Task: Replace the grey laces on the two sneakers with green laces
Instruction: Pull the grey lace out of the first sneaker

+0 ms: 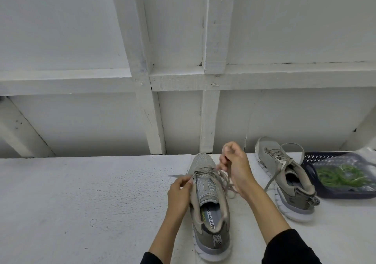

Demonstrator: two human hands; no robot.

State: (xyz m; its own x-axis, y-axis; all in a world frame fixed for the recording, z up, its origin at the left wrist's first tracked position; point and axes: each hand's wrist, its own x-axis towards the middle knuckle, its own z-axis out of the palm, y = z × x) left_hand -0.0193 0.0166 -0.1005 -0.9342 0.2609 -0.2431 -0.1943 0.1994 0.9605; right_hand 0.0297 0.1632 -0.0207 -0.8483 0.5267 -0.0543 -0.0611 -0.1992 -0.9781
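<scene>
The dark basket (pixel 309 163) holds coiled green laces (pixel 337 175); both hands' fingers (pixel 228 151) pinch the near sneaker's (pixel 209 213) grey lace (pixel 221 175).

In front of me runs a white painted, rough-surfaced workbench (pixel 81 192); on it stands a grey mesh sneaker with grey laces (pixel 209 206); to my right lies a second grey sneaker (pixel 284 182), tipped on its side; beside that a dark plastic basket (pixel 313 162).

- Even, soft, diffuse light; brightness moderate, shadows faint.
- Wide-angle lens bends straight lines toward the edges.
- Slight softness overall; no strong glare.
</scene>
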